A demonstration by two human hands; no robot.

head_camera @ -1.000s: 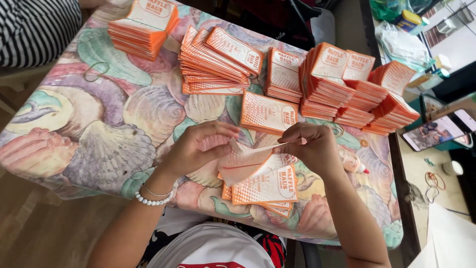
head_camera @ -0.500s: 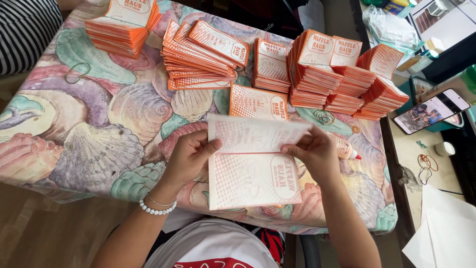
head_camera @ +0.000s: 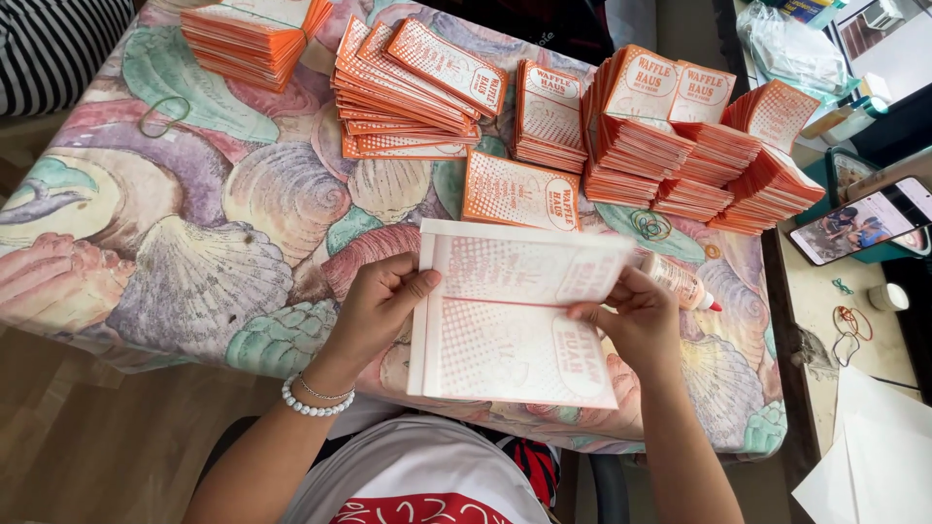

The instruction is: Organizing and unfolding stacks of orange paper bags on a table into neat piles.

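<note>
Both my hands hold one unfolded white and orange paper sheet point(head_camera: 505, 320) above the near table edge. My left hand point(head_camera: 381, 303) grips its left edge, thumb on top. My right hand point(head_camera: 631, 315) pinches its right side along the middle crease. A single folded orange packet point(head_camera: 515, 191) lies flat on the table just beyond the sheet. A small glue bottle point(head_camera: 680, 281) with a red tip lies to the right, partly behind my right hand.
Several stacks of folded orange packets point(head_camera: 670, 126) line the far side of the shell-patterned tablecloth point(head_camera: 194, 252). Rubber bands point(head_camera: 163, 114) lie loose on it. A phone point(head_camera: 864, 218) sits propped at the right. A person's striped sleeve point(head_camera: 49, 44) shows at top left.
The folded piece I held low over a small pile has been opened out into a full flat sheet and raised toward me; the pile is now hidden beneath it.
</note>
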